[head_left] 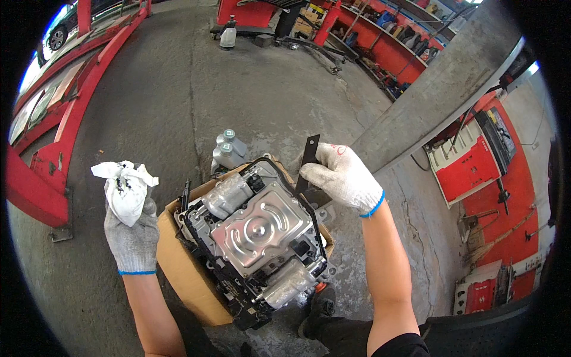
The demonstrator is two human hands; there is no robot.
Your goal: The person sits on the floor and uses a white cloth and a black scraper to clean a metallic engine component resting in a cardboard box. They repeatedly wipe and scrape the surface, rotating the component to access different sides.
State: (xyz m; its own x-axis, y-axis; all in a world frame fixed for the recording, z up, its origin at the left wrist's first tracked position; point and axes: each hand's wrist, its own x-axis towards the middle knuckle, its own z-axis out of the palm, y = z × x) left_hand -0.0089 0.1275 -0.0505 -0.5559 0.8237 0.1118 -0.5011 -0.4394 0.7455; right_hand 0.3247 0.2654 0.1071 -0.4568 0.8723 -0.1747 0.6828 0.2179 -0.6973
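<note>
Black strip (308, 156) by the metal unit (259, 229)

I see the right hand (345, 177) pinching it near the unit's far-right side, long axis pointing away from the person, tipped slightly right; the left hand (132, 235) clutches a white cloth (126, 189) beside the box (184, 276).

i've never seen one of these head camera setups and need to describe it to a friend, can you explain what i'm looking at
There's no robot here: a person wears a wide fisheye camera on the head, looking down, so straight edges bend near the rim. Both hands wear pale knitted gloves with blue cuffs. The left hand holds a crumpled white wipe with dark smudges. The right hand grips a flat black strip. Between them, a silvery metal unit sits on a cardboard box. Grey bottles stand just beyond, on a workshop floor.
</note>
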